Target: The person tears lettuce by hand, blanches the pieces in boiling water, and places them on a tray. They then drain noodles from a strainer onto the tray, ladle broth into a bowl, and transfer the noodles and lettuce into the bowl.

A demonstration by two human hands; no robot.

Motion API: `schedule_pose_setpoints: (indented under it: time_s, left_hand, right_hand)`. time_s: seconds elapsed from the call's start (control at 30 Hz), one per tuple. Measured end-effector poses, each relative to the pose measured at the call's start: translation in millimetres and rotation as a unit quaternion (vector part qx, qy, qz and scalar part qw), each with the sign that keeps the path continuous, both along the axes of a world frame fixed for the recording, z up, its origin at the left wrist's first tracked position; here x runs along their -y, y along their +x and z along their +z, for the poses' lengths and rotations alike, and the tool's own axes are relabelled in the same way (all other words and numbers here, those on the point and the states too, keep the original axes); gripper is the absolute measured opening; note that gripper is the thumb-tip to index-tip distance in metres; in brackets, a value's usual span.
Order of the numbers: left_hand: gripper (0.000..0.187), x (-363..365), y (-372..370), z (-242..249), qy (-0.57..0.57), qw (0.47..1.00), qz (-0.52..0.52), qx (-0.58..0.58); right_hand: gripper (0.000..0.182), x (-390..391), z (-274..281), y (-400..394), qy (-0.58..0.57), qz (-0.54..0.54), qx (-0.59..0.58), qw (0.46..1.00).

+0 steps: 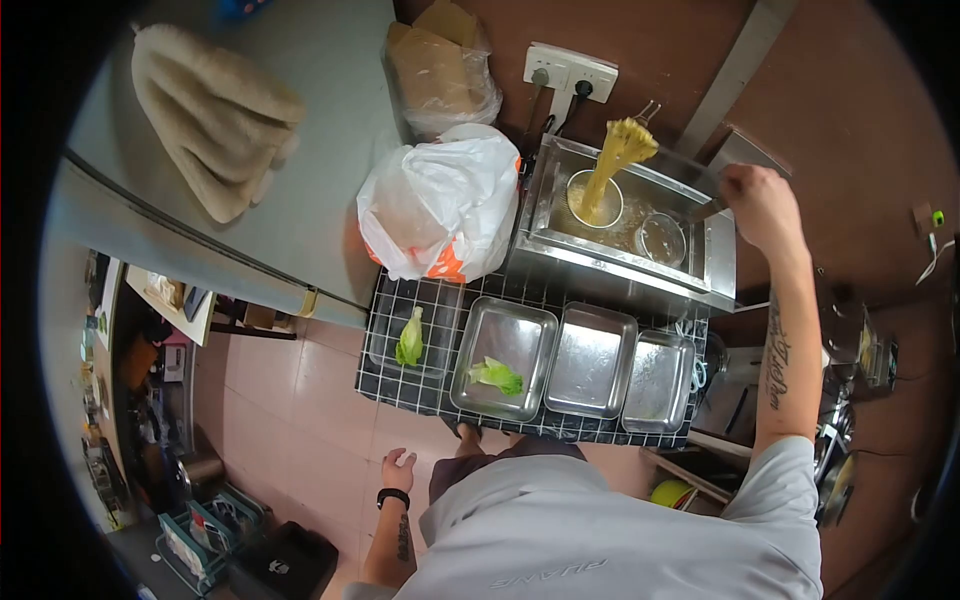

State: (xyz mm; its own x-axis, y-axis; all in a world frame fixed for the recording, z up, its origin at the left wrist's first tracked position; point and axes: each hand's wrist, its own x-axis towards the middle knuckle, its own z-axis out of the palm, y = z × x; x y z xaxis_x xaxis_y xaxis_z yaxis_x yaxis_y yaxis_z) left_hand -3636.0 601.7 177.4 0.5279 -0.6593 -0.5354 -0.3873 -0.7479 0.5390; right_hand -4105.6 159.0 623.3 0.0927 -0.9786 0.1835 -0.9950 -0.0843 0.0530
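Observation:
My right hand [762, 205] is closed at the right end of the steel noodle boiler [640, 258], gripping a thin, blurred utensil whose kind I cannot make out. A bundle of yellow noodles [622, 150] hangs stretched above the boiler, its lower end in a round strainer basket [594, 212]. Beside it, another round strainer [661, 240] sits in the cloudy water. My left hand [398, 470] hangs low at my side, fingers loosely apart and holding nothing. One lettuce leaf [494, 376] lies in the left steel tray [470, 345]; another lettuce leaf [410, 338] rests farther left.
Two more steel trays, a middle one [590, 360] and a right one [658, 382], stand on the wire rack [450, 290]. A white plastic bag [440, 205] bulges left of the boiler. Plugged sockets [570, 75] are on the wall behind. A beige towel [210, 120] lies at upper left.

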Motion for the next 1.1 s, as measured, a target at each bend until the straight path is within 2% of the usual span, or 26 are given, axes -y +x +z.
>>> schedule_pose_setpoints:
  time_s: [0.1,0.13,0.2,0.3,0.33,0.37,0.43,0.53,0.63,0.67,0.7,0.73,0.77,0.83,0.93,0.97,1.03,1.1]
  left_hand:
    - [0.037,-3,-11,2,-0.012,1.0,0.019,-0.007]
    - [0.037,-8,-14,-1,-0.014,1.0,0.019,-0.01]
    - [0.037,-20,-18,0,-0.014,0.999,0.028,-0.01]
    - [0.038,-47,-29,1,0.02,0.999,0.043,-0.004]
    - [0.038,-58,-30,-1,0.04,0.998,0.043,-0.01]
    - [0.039,-68,-31,-5,0.06,0.997,0.042,-0.016]
    - [0.039,-78,-33,-9,0.069,0.996,0.045,-0.018]
    - [0.04,-78,-32,-6,0.099,0.994,0.046,-0.016]
    - [0.04,-71,-22,-16,0.06,0.997,0.039,-0.011]
    - [0.039,-64,-19,-14,0.045,0.998,0.032,-0.009]
    - [0.039,-55,-17,-14,0.044,0.999,0.029,-0.012]
    - [0.039,-47,-14,-14,0.037,0.999,0.029,-0.005]
    - [0.039,-40,-10,-15,0.03,0.999,0.029,0.002]
    - [0.038,-26,-6,-14,0.017,1.0,0.021,0.005]
    - [0.036,-6,-2,-10,0.002,1.0,0.013,-0.001]
    - [0.036,0,-3,-6,0.003,1.0,0.011,0.0]
    - [0.036,8,-5,4,-0.02,1.0,0.014,-0.002]
    - [0.036,7,-7,9,-0.015,1.0,0.014,-0.001]
  right_hand:
    - [0.019,22,-50,6,0.056,0.039,-0.109,0.992]
    - [0.019,26,-67,8,0.059,0.047,-0.109,0.991]
    - [0.017,36,-89,18,0.086,0.038,-0.204,0.974]
    - [0.018,40,-100,40,0.134,0.033,-0.221,0.965]
    - [0.018,44,-100,55,0.211,0.018,-0.232,0.949]
    - [0.018,56,-120,53,0.211,0.018,-0.231,0.95]
    - [0.017,76,-176,44,0.197,0.116,-0.232,0.945]
    - [0.016,68,-148,57,0.186,0.073,-0.219,0.955]
    - [0.014,46,-82,40,0.122,0.102,-0.236,0.959]
    - [0.015,34,-63,30,0.04,0.113,-0.176,0.977]
    - [0.015,27,-39,26,0.063,0.072,-0.18,0.979]
    - [0.015,14,-19,23,0.005,0.06,-0.182,0.981]
    - [0.015,0,7,31,0.011,0.009,-0.126,0.992]
    - [0.014,-15,28,28,-0.073,0.045,-0.101,0.991]
    - [0.014,-8,15,21,-0.044,0.017,-0.116,0.992]
    - [0.015,-2,5,24,-0.002,-0.004,-0.136,0.991]
    - [0.015,17,-32,21,0.068,0.016,-0.162,0.984]
    - [0.015,31,-70,22,0.076,0.038,-0.192,0.978]
